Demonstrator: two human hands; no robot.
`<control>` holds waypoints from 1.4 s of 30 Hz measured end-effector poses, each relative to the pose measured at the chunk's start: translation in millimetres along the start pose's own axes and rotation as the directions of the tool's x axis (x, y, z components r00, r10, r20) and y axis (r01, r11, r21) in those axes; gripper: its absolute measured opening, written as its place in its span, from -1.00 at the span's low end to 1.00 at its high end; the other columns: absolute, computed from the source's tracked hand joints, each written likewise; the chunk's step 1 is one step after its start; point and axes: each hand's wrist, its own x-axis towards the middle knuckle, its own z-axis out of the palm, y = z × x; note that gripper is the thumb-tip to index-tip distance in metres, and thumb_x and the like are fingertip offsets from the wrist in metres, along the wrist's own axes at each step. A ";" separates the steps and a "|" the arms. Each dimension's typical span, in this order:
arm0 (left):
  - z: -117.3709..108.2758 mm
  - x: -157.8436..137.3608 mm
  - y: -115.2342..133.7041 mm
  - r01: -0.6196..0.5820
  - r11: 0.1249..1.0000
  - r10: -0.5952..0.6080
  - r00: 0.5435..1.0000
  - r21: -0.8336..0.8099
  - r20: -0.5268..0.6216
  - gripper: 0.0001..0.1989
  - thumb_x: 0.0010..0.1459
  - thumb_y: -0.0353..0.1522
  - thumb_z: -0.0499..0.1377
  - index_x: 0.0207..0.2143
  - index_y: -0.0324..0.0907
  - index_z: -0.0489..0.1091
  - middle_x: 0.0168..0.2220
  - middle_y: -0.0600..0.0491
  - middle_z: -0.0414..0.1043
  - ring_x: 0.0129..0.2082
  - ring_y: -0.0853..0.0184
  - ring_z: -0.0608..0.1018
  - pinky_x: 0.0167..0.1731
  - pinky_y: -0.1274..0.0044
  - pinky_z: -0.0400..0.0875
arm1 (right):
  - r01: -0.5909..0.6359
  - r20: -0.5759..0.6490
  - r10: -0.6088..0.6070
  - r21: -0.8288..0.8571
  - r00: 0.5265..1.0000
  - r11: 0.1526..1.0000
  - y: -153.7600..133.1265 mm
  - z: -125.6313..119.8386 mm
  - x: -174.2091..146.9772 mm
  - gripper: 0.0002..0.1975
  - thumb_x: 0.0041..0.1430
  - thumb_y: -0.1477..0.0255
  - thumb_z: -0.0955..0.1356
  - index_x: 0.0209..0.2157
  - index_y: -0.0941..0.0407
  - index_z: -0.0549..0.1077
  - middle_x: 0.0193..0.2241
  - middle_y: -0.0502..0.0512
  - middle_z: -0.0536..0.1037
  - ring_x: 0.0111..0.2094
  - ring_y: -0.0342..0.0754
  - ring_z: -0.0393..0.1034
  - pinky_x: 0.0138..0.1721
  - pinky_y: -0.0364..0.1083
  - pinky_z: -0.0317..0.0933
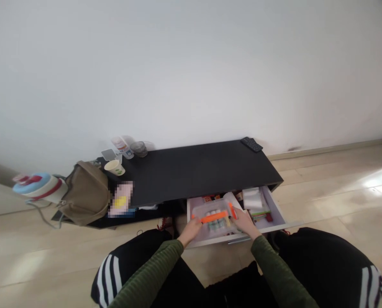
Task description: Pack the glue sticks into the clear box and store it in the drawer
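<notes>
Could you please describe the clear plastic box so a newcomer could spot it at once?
Start at the long black cabinet against the white wall, then find its open drawer. At its left half, the clear plastic box is between the left hand and right hand. A broad orange strip across its see-through body sets it apart from its neighbours.

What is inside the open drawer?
The drawer shows white, papery items at right; in or just above its left, a clear box touched by the left hand and right hand. Whatever lies beneath is covered.
</notes>
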 end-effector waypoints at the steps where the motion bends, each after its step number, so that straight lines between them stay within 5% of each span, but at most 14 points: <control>1: -0.1 -2.4 3.8 -0.054 0.998 0.054 0.999 0.031 -0.004 -0.86 0.17 -0.39 0.09 -0.28 -0.20 0.44 -0.22 -0.06 0.53 -0.11 0.19 0.55 -0.06 0.43 0.37 | 0.012 -0.007 -0.013 -0.040 1.000 0.999 -2.0 -2.7 -5.3 -0.50 0.08 0.52 0.35 0.10 0.22 0.48 0.09 0.33 0.52 0.14 0.15 0.38 0.17 0.00 0.15; 5: 4.6 -15.8 22.9 -0.061 0.996 0.073 0.976 -0.068 0.203 -0.82 0.17 -0.33 0.05 -0.33 -0.20 0.42 -0.31 -0.03 0.53 -0.31 0.28 0.57 -0.26 0.48 0.45 | -0.070 0.076 0.074 -0.065 0.994 0.995 -6.1 -1.7 -35.0 -0.81 0.22 0.40 0.34 -0.26 0.17 0.59 -0.26 0.25 0.62 -0.15 0.08 0.51 -0.06 -0.04 0.25; 8: 13.9 -27.6 34.4 0.105 0.992 -0.055 0.845 -0.064 0.532 -0.77 0.14 -0.34 0.01 -0.49 -0.22 0.38 -0.50 0.02 0.46 -0.56 0.36 0.49 -0.44 0.48 0.44 | -0.165 0.221 0.179 -0.079 0.959 0.983 -6.6 7.5 -54.1 -0.71 0.27 0.31 0.34 -0.46 0.12 0.57 -0.50 0.15 0.57 -0.37 0.00 0.51 -0.23 -0.09 0.24; 10: 18.7 -34.6 39.2 0.114 0.993 -0.107 0.747 0.033 0.656 -0.78 0.10 -0.39 0.02 -0.54 -0.22 0.38 -0.55 0.03 0.43 -0.60 0.36 0.48 -0.45 0.47 0.43 | -0.160 0.224 0.189 -0.141 0.956 0.977 -7.1 12.1 -59.3 -0.69 0.27 0.33 0.33 -0.50 0.12 0.58 -0.52 0.15 0.57 -0.38 -0.01 0.50 -0.27 -0.11 0.21; 11: 19.9 -37.3 41.0 0.059 0.994 -0.103 0.742 0.088 0.662 -0.79 0.08 -0.40 0.03 -0.55 -0.21 0.38 -0.56 0.03 0.43 -0.58 0.34 0.49 -0.44 0.47 0.43 | -0.140 0.204 0.175 -0.175 0.963 0.975 -7.6 13.3 -59.6 -0.70 0.26 0.34 0.33 -0.50 0.12 0.59 -0.50 0.16 0.59 -0.37 0.00 0.51 -0.27 -0.11 0.21; 15: 16.6 -40.4 48.0 -0.257 0.924 0.086 0.860 0.282 0.502 -0.77 0.10 -0.36 0.08 -0.60 -0.16 0.38 -0.54 0.01 0.45 -0.35 0.21 0.58 -0.31 0.46 0.41 | -0.066 0.129 0.101 -0.253 0.986 0.965 -10.6 13.0 -50.7 -0.70 0.27 0.37 0.32 -0.45 0.12 0.63 -0.41 0.20 0.63 -0.29 0.03 0.51 -0.28 -0.12 0.18; 17: 13.4 -37.3 52.9 -0.306 0.884 0.124 0.882 0.352 0.455 -0.71 0.15 -0.34 0.05 -0.57 -0.17 0.43 -0.48 -0.05 0.51 -0.28 0.16 0.60 -0.26 0.44 0.40 | -0.070 0.099 0.100 -0.268 0.990 0.961 -13.1 12.0 -43.4 -0.68 0.30 0.38 0.29 -0.43 0.12 0.64 -0.39 0.20 0.63 -0.28 0.02 0.51 -0.29 -0.12 0.17; 21: 8.1 -26.5 66.2 -0.318 0.828 0.125 0.908 0.461 0.400 -0.64 0.23 -0.36 -0.02 -0.33 -0.26 0.58 -0.21 -0.20 0.60 -0.16 0.12 0.62 -0.17 0.43 0.40 | -0.104 0.051 0.123 -0.281 0.991 0.954 -22.1 8.3 -26.7 -0.65 0.35 0.34 0.26 -0.38 0.11 0.64 -0.34 0.21 0.64 -0.24 0.02 0.52 -0.27 -0.13 0.15; 28: 0.0 -0.8 84.7 -0.239 0.778 0.085 0.956 0.582 0.279 -0.61 0.29 -0.36 -0.05 -0.07 -0.28 0.53 0.01 -0.28 0.54 0.04 0.07 0.58 -0.02 0.39 0.40 | -0.116 -0.013 0.118 -0.319 0.993 0.941 -41.1 0.5 3.4 -0.67 0.41 0.34 0.21 -0.25 0.10 0.57 -0.27 0.21 0.63 -0.18 0.01 0.51 -0.27 -0.16 0.10; 32: -1.6 11.4 89.6 -0.197 0.773 0.092 0.975 0.603 0.201 -0.61 0.29 -0.33 -0.01 0.07 -0.30 0.40 0.07 -0.27 0.51 0.09 0.03 0.55 0.01 0.34 0.40 | -0.015 0.008 0.017 -0.225 1.000 0.974 -42.9 2.7 14.0 -0.75 0.36 0.44 0.24 -0.05 0.11 0.49 -0.13 0.19 0.61 -0.12 -0.01 0.49 -0.17 -0.16 0.15; 37: -10.2 13.1 102.9 -0.219 0.810 0.148 0.974 0.544 0.172 -0.61 0.26 -0.33 0.05 0.09 -0.30 0.34 0.05 -0.31 0.49 0.04 0.02 0.57 -0.03 0.30 0.43 | 0.141 0.146 -0.112 -0.201 0.983 0.970 -50.4 -10.9 13.3 -0.50 0.20 0.44 0.36 0.18 0.19 0.38 0.15 0.34 0.46 0.10 0.10 0.40 0.02 -0.08 0.19; 39: -22.3 9.1 110.9 -0.214 0.902 0.089 0.942 0.375 0.325 -0.70 0.27 -0.29 0.05 -0.06 -0.27 0.41 -0.08 -0.25 0.55 -0.13 0.12 0.62 -0.18 0.38 0.47 | 0.189 0.277 -0.128 -0.205 0.952 0.960 -61.4 -29.0 7.7 -0.59 0.14 0.44 0.40 0.05 0.17 0.50 0.01 0.30 0.56 0.02 0.13 0.45 -0.02 -0.05 0.23; 41: -40.1 2.5 118.6 -0.137 0.989 0.074 0.804 0.062 0.590 -0.72 0.27 -0.22 0.05 -0.23 -0.24 0.44 -0.29 -0.12 0.56 -0.39 0.27 0.60 -0.40 0.50 0.43 | 0.248 0.394 -0.183 -0.120 0.901 0.961 -78.0 -52.0 -1.2 -0.81 0.15 0.44 0.38 -0.19 0.15 0.58 -0.25 0.19 0.63 -0.19 0.06 0.50 -0.16 -0.06 0.25; 42: -50.2 -1.6 122.0 -0.116 0.986 0.167 0.726 -0.120 0.667 -0.71 0.26 -0.20 0.09 -0.29 -0.25 0.44 -0.39 -0.05 0.52 -0.49 0.35 0.54 -0.48 0.55 0.36 | 0.283 0.428 -0.253 -0.007 0.868 0.959 -87.8 -63.6 -6.4 -0.86 0.19 0.44 0.35 -0.28 0.13 0.58 -0.37 0.12 0.61 -0.32 -0.01 0.48 -0.24 -0.09 0.24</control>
